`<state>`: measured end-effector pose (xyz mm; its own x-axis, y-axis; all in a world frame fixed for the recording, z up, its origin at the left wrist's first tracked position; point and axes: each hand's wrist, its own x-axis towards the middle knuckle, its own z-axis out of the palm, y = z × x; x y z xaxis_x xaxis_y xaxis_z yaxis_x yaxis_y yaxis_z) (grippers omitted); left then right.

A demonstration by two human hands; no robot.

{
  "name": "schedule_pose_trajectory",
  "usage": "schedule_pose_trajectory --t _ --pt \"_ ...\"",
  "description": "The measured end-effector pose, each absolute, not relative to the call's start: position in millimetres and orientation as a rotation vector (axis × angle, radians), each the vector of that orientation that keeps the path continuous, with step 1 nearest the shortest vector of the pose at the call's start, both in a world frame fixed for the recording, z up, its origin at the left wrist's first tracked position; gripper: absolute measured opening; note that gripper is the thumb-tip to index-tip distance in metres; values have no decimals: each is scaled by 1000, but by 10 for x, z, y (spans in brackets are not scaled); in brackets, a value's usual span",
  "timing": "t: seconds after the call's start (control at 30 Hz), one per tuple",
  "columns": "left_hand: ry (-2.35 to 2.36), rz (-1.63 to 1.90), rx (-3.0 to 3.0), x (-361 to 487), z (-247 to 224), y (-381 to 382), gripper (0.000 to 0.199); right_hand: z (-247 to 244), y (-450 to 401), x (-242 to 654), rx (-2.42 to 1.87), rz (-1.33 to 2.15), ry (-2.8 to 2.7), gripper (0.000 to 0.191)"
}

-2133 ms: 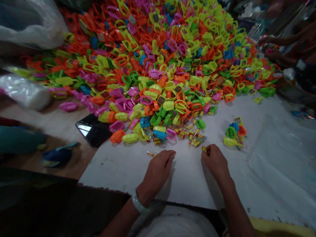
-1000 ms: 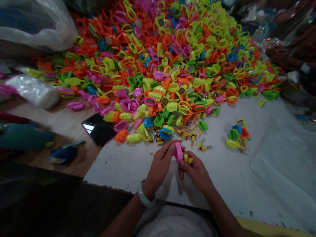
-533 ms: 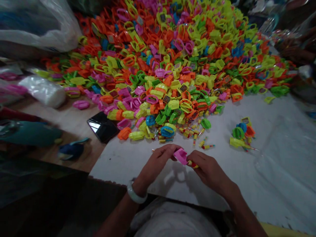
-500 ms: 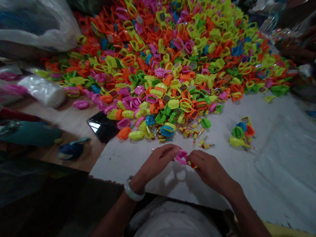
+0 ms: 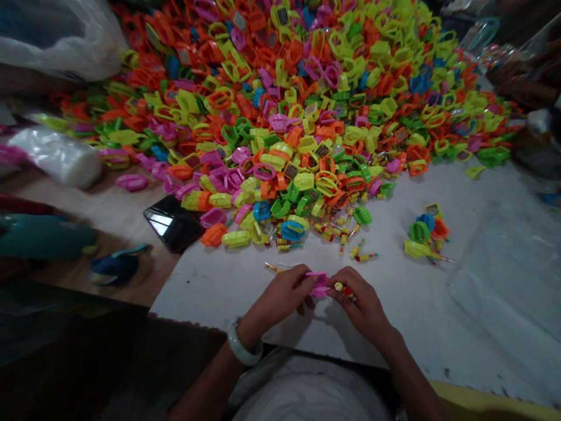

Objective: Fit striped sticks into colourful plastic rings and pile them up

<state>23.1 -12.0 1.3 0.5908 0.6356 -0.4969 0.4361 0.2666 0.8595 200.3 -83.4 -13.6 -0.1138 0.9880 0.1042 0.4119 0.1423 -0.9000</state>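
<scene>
Above the near edge of the white tabletop (image 5: 210, 280), my left hand (image 5: 283, 295) is closed on a pink plastic toy watch (image 5: 318, 283). My right hand (image 5: 362, 301) meets the watch's right side with its fingertips pinched. Small yellow-and-red tubes (image 5: 344, 287) stick out between those right fingers; how many is hidden. Just beyond my left hand lies a thin tube (image 5: 272, 267) with a yellow part. More yellow tubes with coloured beads (image 5: 366, 256) are scattered in front of the pile.
A large heap of toy watches (image 5: 302, 128) in several colours fills the back. A small group of watches (image 5: 419, 233) lies to the right, near clear plastic film (image 5: 495, 280). On the left are a black phone (image 5: 173, 223), a blue pouch-like item (image 5: 114, 268) and a white plastic bundle (image 5: 59, 156).
The pink watch has turned between my hands and shows a flatter side. My right hand has rolled, so the tube ends face up more. The whole view has shifted slightly.
</scene>
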Motion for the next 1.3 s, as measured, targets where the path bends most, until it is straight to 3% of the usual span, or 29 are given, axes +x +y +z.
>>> schedule_pose_trajectory --t 0.13,0.27,0.4,0.63,0.93,1.1,1.3 --pt "963 164 1601 212 35 -92 32 -110 -795 2029 -1383 1022 -1642 14" --pt "1043 203 1687 219 44 -89 37 -131 -839 2064 -1600 1044 -1517 30" --pt "1110 216 1897 230 40 -115 33 -162 -874 2089 -1596 920 -1678 16" --pt "1110 210 2046 210 37 -126 34 -196 -831 2124 -1466 726 -1823 25" --pt "1115 194 2070 197 -13 -143 32 -245 -817 2127 -1419 760 -1882 33" --pt "1079 159 2073 176 -43 -150 27 -183 -821 2148 -1430 753 -2050 32" --pt "1121 243 1789 196 -81 -154 36 -126 -816 2141 -1463 671 -2216 28"
